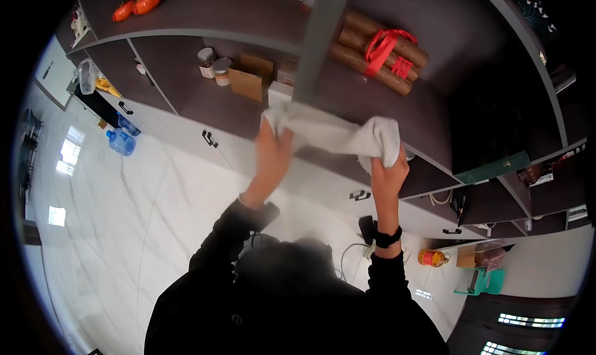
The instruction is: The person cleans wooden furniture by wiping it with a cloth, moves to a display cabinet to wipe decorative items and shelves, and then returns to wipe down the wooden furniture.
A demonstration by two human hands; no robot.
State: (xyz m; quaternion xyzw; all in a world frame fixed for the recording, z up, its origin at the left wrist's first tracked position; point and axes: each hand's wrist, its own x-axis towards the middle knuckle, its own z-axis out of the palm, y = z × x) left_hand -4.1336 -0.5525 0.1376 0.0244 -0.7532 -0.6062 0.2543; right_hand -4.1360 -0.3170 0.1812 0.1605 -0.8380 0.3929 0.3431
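A whitish cloth [329, 131] stretches between my two hands in front of the shelf cabinet. Its left end is gripped by my left hand [273, 156], which looks slightly blurred. My right hand [389, 175] is closed around the bunched right end. Both arms are in black sleeves, and a black band circles my right wrist. Just beyond the cloth stands a grey upright divider [320, 44] of the cabinet. Brown logs [382, 54] tied with a red ribbon lie on the shelf above my right hand.
Jars [207, 63], an open cardboard box [251, 77] and a white box [280, 93] sit on the shelf behind my left hand. White doors with black handles [210, 139] run below. Blue water bottles [121, 142] and a teal chair [484, 282] stand on the floor.
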